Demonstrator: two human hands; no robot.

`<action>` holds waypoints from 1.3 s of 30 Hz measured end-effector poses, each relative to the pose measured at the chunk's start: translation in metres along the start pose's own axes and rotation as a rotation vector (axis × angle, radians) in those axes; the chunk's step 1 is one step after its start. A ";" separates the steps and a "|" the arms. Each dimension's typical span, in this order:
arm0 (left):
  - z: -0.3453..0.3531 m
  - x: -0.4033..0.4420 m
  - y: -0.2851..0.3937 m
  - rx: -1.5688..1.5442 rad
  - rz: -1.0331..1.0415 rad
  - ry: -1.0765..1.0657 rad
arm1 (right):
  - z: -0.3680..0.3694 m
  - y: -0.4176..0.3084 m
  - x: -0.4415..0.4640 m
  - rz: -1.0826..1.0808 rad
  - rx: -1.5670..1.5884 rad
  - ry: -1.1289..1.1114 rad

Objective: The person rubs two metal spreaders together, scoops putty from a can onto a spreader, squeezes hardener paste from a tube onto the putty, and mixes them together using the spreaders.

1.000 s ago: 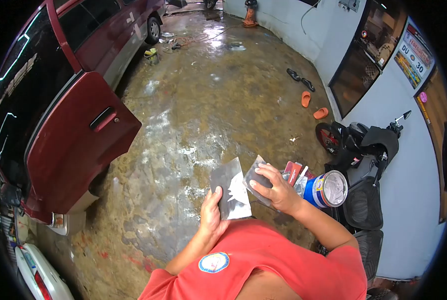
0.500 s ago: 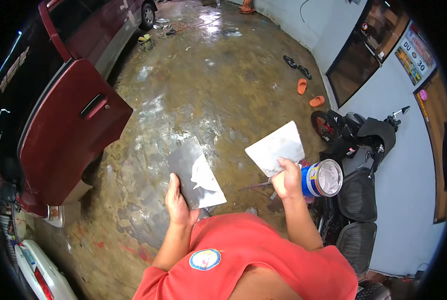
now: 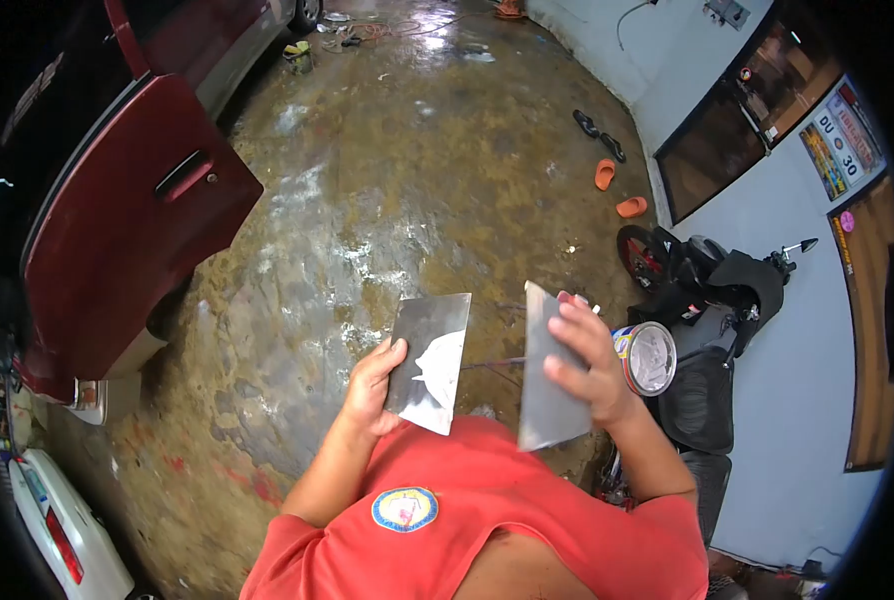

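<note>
My left hand (image 3: pixel 375 385) grips a thin grey metal putty plate (image 3: pixel 425 318) by its left edge, thumb on its face. A patch of white putty (image 3: pixel 442 368) lies on the right part of that plate. My right hand (image 3: pixel 595 368) is closed on a second flat grey putty spreader (image 3: pixel 549 405), held nearly upright with its grey face towards me. The two plates are apart, with a narrow gap between them. Just right of my right hand stands an open can (image 3: pixel 651 358) of pale putty, partly hidden by the hand.
A dark red vehicle door (image 3: pixel 147 220) juts out at the left, above a white car part (image 3: pixel 72 525) with a red lamp. A motorcycle (image 3: pixel 732 275) stands by the right wall. Orange slippers (image 3: pixel 605 175) and black slippers (image 3: pixel 599 135) lie on the wet concrete floor (image 3: pixel 427 180).
My right hand has turned its spreader from the pale, putty-coated face to the grey face and lowered it. My left hand has moved right with its plate, now more upright.
</note>
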State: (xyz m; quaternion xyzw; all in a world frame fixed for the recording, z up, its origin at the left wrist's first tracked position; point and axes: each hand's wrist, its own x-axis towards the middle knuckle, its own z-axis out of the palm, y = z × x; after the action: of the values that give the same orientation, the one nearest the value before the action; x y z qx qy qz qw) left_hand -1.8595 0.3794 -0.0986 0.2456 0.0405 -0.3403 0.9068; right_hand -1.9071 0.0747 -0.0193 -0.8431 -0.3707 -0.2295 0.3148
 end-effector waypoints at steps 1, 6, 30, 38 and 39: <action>0.001 0.000 0.000 -0.037 -0.013 -0.031 | -0.005 0.001 0.000 -0.163 -0.179 -0.095; 0.021 -0.001 0.003 -0.105 -0.041 -0.071 | -0.010 0.014 0.003 -0.370 -0.258 -0.254; 0.026 0.004 -0.010 -0.184 0.006 -0.294 | -0.018 0.039 0.010 -0.332 -0.372 -0.453; 0.023 0.041 -0.009 0.206 0.454 0.176 | 0.033 0.040 -0.082 0.995 0.631 0.526; 0.021 0.048 -0.012 0.214 0.460 0.193 | 0.040 0.040 -0.098 1.125 0.837 0.740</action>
State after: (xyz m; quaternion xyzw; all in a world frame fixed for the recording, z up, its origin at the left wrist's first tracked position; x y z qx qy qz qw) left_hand -1.8318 0.3330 -0.0965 0.3739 0.0338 -0.1028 0.9211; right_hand -1.9308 0.0343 -0.1222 -0.5845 0.1844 -0.1427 0.7772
